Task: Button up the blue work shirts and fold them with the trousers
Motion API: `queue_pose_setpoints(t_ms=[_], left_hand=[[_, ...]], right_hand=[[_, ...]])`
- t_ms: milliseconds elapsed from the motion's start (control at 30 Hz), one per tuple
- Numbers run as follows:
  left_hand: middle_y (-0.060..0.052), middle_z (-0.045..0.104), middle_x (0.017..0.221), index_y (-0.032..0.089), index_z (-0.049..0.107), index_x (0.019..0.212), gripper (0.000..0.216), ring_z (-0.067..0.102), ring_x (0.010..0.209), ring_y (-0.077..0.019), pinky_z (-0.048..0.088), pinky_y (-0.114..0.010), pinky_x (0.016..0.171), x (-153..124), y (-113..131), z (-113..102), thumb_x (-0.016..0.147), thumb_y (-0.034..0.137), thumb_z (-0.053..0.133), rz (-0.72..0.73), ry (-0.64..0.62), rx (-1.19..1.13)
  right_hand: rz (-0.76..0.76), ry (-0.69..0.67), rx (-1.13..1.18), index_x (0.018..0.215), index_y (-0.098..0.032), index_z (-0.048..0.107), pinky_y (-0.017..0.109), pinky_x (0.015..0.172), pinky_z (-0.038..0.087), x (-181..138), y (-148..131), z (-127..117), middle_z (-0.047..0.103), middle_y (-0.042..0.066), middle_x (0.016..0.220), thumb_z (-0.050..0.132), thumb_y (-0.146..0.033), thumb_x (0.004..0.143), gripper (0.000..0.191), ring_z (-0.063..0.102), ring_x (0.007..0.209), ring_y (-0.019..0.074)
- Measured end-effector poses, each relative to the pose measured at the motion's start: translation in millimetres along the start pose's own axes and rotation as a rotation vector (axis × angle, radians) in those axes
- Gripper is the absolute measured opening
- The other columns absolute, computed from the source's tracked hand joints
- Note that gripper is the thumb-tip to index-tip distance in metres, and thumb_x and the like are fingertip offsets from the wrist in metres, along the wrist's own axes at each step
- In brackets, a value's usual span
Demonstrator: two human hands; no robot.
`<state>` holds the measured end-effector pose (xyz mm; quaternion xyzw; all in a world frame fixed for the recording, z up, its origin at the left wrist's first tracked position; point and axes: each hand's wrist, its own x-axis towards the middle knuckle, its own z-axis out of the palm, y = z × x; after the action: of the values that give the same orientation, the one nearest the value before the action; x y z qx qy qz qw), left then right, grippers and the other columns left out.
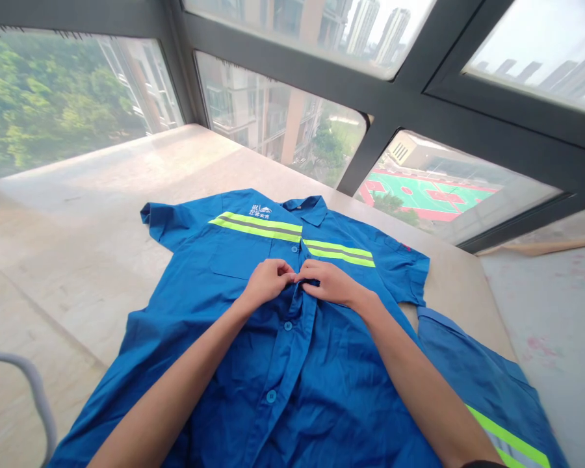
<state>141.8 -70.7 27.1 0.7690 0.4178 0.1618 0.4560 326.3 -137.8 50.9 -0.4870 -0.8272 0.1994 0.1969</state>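
A blue short-sleeved work shirt (214,312) with yellow-green reflective stripes lies face up on a pale stone ledge (102,214), collar toward the window. My left hand (267,281) and my right hand (329,281) meet at the button placket, at chest height. Both hands pinch the placket fabric with fingers curled. Two blue buttons (287,325) show fastened below my hands. What sits between my fingertips is hidden.
A second blue garment (487,383) with a reflective stripe lies to the right, partly under my right forearm. Large windows with dark frames (385,97) rise behind the ledge. A grey metal tube (34,383) curves at the lower left.
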Motion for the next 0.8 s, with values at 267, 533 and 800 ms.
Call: queue_pose_setpoints(t_ms=[267, 533, 800], left_hand=[[0.000, 0.069, 0.066, 0.016, 0.068, 0.077, 0.010, 0.063, 0.053, -0.0117, 0.046, -0.020, 0.051, -2.5, -0.4, 5.4, 0.079, 0.020, 0.059, -0.091, -0.029, -0.271], [0.000, 0.066, 0.062, 0.015, 0.069, 0.082, 0.013, 0.061, 0.052, -0.0122, 0.041, -0.018, 0.039, -1.6, -0.6, 4.7, 0.081, 0.023, 0.059, -0.160, -0.033, -0.308], [-0.001, 0.066, 0.061, 0.016, 0.070, 0.081, 0.019, 0.063, 0.056, -0.0135, 0.045, -0.018, 0.044, -3.2, -1.9, 2.9, 0.082, 0.029, 0.056, -0.054, -0.081, -0.227]], right_hand=[[0.004, -0.006, 0.032, 0.094, -0.022, 0.074, 0.027, 0.074, 0.047, 1.3, 0.4, -5.2, 0.066, 0.003, 0.090, 0.061, -0.013, 0.083, 0.019, 0.061, 0.081, 0.0161], [0.006, 0.103, -0.272, 0.086, -0.020, 0.070, 0.029, 0.067, 0.037, 0.0, 6.0, 22.0, 0.067, 0.005, 0.085, 0.058, -0.024, 0.091, 0.013, 0.059, 0.077, 0.0162], [-0.005, 0.270, -0.218, 0.088, -0.022, 0.071, 0.034, 0.070, 0.037, -15.1, 16.4, 41.9, 0.069, 0.007, 0.089, 0.051, -0.031, 0.097, 0.024, 0.059, 0.079, 0.0178]])
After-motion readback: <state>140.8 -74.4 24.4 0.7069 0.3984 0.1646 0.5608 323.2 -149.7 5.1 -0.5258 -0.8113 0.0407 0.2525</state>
